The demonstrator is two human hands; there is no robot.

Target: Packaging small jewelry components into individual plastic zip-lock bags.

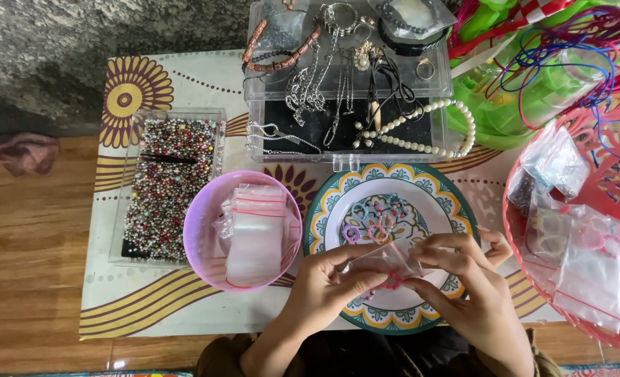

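Fingers [366, 279] of both hands pinch a small clear bag [388, 257] between them, held just above the near half of the plate [436, 188]. Left hand [324, 286] grips the bag's left edge, thumb and forefinger closed on it; right hand [474, 290] grips the right side the same way — both clamped on the bag, neither loose. A pink ring [392, 282] shows at the bag's lower edge, between the fingertips; cannot tell whether it sits inside the bag or just under it.

On the plate, beyond the bag, lie two more small rings [366, 232] — one purple, one pink, side by side near the centre pattern. The plate is patterned, teal and yellow rim.

Left of the plate, touching or nearly so, a purple bowl [200, 241] holds a stack of empty zip bags [254, 234] with red strips. Further left a clear tray [216, 119] full of mixed beads [163, 188].

Behind the plate a clear box [254, 105] carries chains, a white pearl necklace [429, 136], dark cords and a brown bracelet.

On the right a red basket [516, 237] holds filled bags [589, 258]; behind it green plastic pieces [505, 105] with coloured cords over them.

All of it sits on a patterned mat [128, 91] on a wooden tabletop [24, 251]. A pinkish cloth [17, 150] lies at the far left edge.
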